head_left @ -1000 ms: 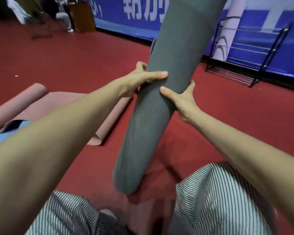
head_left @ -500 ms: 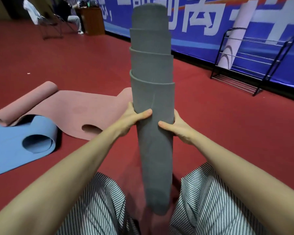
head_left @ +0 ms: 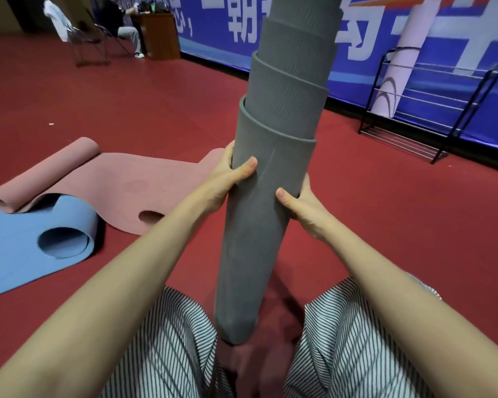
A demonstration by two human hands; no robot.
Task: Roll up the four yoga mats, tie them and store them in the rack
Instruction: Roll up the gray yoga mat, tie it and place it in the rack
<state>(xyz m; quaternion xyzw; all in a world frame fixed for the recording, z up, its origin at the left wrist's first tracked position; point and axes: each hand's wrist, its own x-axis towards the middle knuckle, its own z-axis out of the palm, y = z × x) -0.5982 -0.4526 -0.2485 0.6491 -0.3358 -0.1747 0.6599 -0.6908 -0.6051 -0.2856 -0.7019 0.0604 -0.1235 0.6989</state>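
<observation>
Clasping opposite sides, left grip (head_left: pixel 227 180) and right grip (head_left: pixel 304 209) hold grey mat (head_left: pixel 256 254) (upright)

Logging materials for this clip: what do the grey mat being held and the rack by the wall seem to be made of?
The grey mat: probably foam or soft rubber, matte; fine ribbed texture, and thick edges show where the layers telescope. The rack: looks like metal, a black painted frame with thin silvery rods as shelves.
</observation>
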